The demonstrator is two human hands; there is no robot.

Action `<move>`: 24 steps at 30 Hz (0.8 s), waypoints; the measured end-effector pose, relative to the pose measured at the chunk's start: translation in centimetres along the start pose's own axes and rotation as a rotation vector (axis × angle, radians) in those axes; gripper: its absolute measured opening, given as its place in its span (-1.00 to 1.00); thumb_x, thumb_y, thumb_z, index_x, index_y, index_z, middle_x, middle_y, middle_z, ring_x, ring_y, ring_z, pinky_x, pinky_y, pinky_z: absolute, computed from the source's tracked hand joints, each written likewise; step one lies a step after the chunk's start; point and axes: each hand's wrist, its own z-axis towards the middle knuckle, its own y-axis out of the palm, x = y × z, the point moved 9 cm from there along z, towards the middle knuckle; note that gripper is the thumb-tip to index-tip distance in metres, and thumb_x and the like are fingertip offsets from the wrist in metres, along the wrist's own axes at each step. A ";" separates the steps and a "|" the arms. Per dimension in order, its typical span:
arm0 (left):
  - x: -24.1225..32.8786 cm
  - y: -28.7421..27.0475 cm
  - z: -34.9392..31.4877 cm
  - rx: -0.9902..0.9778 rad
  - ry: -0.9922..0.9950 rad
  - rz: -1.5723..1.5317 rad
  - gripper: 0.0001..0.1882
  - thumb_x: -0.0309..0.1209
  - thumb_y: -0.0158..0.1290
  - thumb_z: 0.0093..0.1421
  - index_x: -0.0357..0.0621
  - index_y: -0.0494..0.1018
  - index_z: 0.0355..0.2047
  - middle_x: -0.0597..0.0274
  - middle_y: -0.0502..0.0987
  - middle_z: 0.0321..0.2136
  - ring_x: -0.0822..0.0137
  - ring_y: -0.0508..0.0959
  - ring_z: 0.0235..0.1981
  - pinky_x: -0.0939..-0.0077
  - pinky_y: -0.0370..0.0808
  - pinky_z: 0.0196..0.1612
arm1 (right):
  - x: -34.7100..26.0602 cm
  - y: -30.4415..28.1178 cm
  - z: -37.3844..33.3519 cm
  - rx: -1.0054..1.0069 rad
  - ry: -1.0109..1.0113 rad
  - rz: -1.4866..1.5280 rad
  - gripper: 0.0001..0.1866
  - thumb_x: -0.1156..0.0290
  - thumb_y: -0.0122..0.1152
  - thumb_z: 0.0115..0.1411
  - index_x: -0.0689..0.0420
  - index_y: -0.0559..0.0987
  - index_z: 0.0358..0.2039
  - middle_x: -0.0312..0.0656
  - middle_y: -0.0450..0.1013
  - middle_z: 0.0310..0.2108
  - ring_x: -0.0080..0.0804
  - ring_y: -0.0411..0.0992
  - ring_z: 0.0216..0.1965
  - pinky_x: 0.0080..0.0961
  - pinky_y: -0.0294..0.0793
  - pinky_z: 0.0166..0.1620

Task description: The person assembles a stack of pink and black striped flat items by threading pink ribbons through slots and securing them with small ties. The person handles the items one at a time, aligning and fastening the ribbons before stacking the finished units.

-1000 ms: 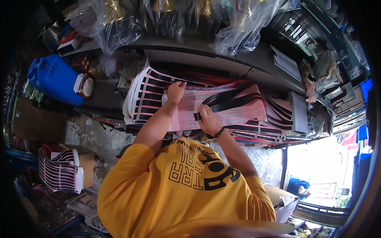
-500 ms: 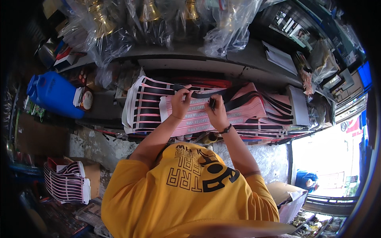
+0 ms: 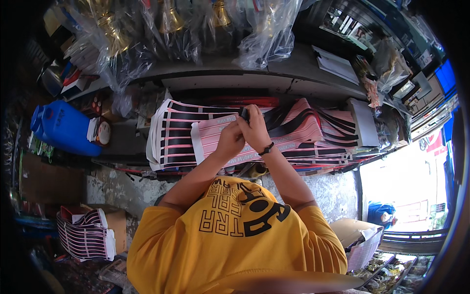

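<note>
A stack of pink and white sheets (image 3: 210, 127) with printed lines and black bands lies on the bench in front of me. Black ribbon-like strips (image 3: 281, 128) run loose from my hands toward the right of the stack. My right hand (image 3: 254, 131), wearing a dark wristband, is closed around a small black thing (image 3: 244, 113), whose kind I cannot make out. Close beside it and touching it, my left hand (image 3: 229, 141) has its fingers curled over the top sheet. What those fingers hold, if anything, is hidden.
A blue plastic jerrycan (image 3: 63, 128) lies at the left. Plastic-wrapped golden trophy parts (image 3: 171, 19) hang over the shelf ahead. A white box (image 3: 363, 125) stands right of the sheets. More striped sheets (image 3: 85, 235) sit in a box at the lower left.
My hands have come together, the left dropping from the strip it pinched at the top of the sheets. The right hand has moved left and upward with the black thing.
</note>
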 end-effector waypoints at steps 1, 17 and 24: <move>-0.1 -0.7 -0.2 0.097 -0.044 -0.230 -0.84 -0.66 0.06 0.10 -0.20 0.48 -0.30 0.13 0.54 -0.25 0.22 0.54 -0.25 0.37 0.50 -0.16 | 0.4 -0.2 0.1 0.009 0.029 0.031 -0.67 0.37 0.25 0.14 0.25 0.37 -0.18 0.03 0.35 -0.22 0.04 0.34 -0.13 -0.22 0.33 -0.01; 1.1 -0.6 2.9 -0.034 -0.481 -0.614 -0.58 -0.61 0.21 0.14 -0.20 0.35 -0.01 0.26 0.53 -0.32 0.47 0.58 -0.31 0.67 0.55 -0.26 | 0.0 -2.3 -0.3 -0.189 0.004 0.204 -0.09 0.15 0.71 -0.37 0.18 0.32 -0.06 -0.15 0.34 -0.22 -0.28 0.35 -0.20 -0.38 0.40 -0.10; 1.5 -1.3 3.1 0.065 -0.468 -0.724 -0.58 -0.63 0.17 0.16 -0.23 0.29 -0.01 0.22 0.53 -0.33 0.45 0.57 -0.31 0.61 0.57 -0.25 | 0.1 -2.4 -0.6 -0.156 0.010 0.140 -0.25 0.32 0.62 -0.21 0.20 0.34 -0.07 -0.11 0.35 -0.22 -0.16 0.37 -0.21 -0.33 0.39 -0.12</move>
